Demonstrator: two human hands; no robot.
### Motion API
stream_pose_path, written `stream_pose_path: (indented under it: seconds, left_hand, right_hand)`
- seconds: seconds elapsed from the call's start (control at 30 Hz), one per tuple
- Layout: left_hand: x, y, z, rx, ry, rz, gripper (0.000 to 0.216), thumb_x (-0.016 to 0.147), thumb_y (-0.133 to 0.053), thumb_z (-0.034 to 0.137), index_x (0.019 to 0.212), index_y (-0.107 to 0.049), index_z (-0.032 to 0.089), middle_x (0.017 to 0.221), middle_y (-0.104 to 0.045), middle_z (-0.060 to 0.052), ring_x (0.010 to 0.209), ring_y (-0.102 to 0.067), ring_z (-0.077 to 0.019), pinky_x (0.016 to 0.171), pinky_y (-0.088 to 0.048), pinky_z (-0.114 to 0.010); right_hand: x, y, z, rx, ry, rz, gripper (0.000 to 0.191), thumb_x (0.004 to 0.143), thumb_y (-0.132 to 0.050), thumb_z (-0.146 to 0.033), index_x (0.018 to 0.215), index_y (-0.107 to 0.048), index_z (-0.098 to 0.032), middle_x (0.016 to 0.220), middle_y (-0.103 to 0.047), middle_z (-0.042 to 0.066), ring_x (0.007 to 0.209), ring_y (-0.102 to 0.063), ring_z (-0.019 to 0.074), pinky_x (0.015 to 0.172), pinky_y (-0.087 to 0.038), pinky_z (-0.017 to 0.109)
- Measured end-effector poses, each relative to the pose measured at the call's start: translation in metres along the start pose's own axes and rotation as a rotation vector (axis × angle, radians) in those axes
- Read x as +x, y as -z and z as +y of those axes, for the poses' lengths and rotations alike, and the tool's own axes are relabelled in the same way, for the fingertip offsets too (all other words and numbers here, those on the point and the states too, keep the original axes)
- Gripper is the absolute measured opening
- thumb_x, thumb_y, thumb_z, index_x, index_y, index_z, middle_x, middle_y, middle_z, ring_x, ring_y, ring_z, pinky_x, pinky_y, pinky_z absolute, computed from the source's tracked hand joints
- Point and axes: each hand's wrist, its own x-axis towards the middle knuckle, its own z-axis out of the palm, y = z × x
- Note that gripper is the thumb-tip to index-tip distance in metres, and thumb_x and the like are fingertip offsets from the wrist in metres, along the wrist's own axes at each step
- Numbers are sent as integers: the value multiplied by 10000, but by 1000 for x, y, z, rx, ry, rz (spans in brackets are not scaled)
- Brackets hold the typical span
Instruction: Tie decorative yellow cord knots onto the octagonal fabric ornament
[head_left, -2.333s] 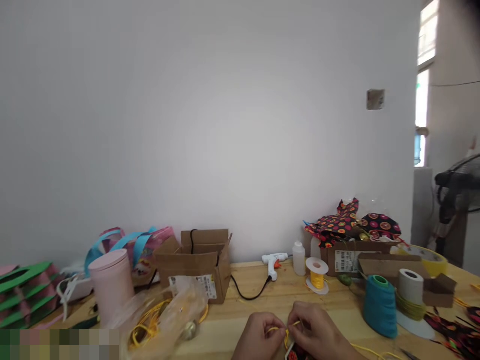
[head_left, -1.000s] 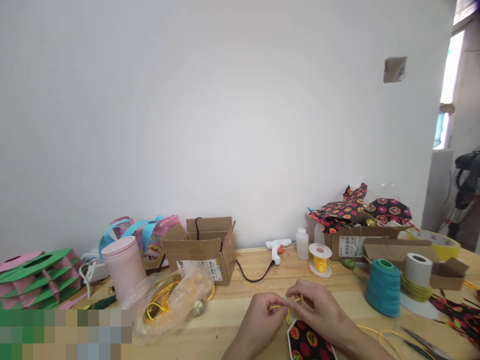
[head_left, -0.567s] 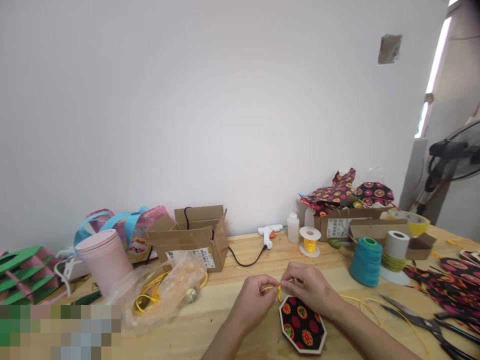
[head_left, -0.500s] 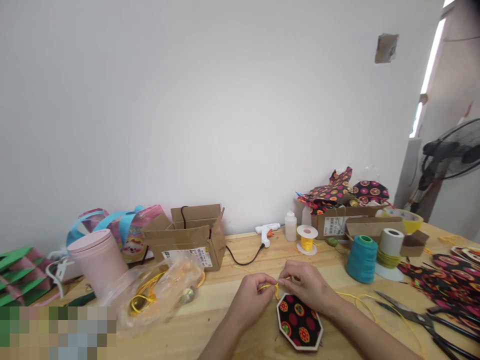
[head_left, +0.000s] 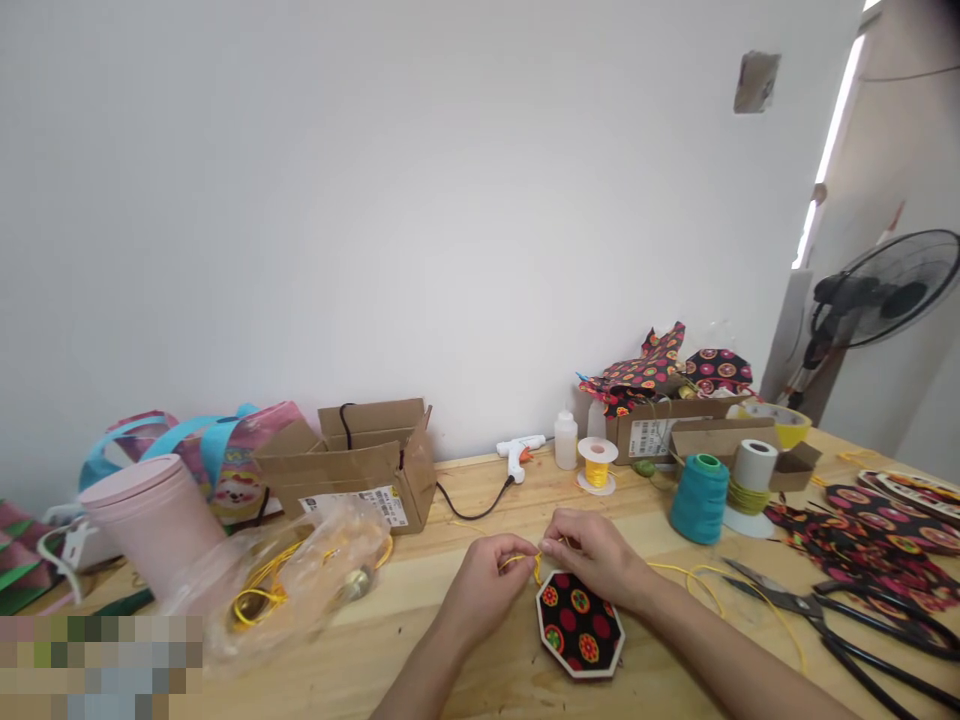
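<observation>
Both hands meet in the near middle of the table [head_left: 420, 650]. The left hand [head_left: 486, 578] is curled almost shut. Its thumb and first finger pinch a thin yellow cord [head_left: 535, 570]. The right hand [head_left: 598, 560] is curled the same way and pinches the same cord just beside the left one, so the fingertips nearly touch. The cord makes a tiny loop between them.

The loop sits right at the far edge of a flat eight-sided piece [head_left: 580, 627]. The piece is black with red and yellow dots and lies on the table just under the hands. I cannot tell if the cord is joined to the piece yet. The rest of the cord runs off to the right in loose curls.

The work looks like tying a small knot in the cord at the top of the dotted piece. To do it well, I think the pinch should be tight and close to the loop, so the loop does not slip open. Both ends should be pulled gently and evenly, so the knot sits snug at the edge and not off to one side. The piece should lie flat and not slide. The long loose end lies near the scissors [head_left: 787, 600] on the right and could catch on them.

Farther off stand a teal thread cone [head_left: 699, 497] and a small yellow spool [head_left: 597, 466]. A clear bag [head_left: 300, 580] with more yellow cord lies to the left.
</observation>
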Motion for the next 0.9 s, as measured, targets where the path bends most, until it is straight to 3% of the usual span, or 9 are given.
stream_pose_path:
  seconds: [0.63,0.9]
  left_hand:
    - [1,2,-3,59,5,25,241,689,-459,257,701,-664,131,704,-682,-43,676,-576,-178,607,-411,-235]
    - [1,1,-4,78,6,15,258,693,-458,280,686,-671,135,673,-679,-32,649,-568,-175,560,-393,-226]
  right_hand:
    - [-1,1,-2,12,-16,3,169,746,-487,-289,679,-586,-170,661,-574,3,614,-490,109,545,-325,198]
    - [0,-1,-3,-13,-69,5,129,716,-494,-229,646,-587,-173,660,-583,5,614,-492,113,540,-330,199]
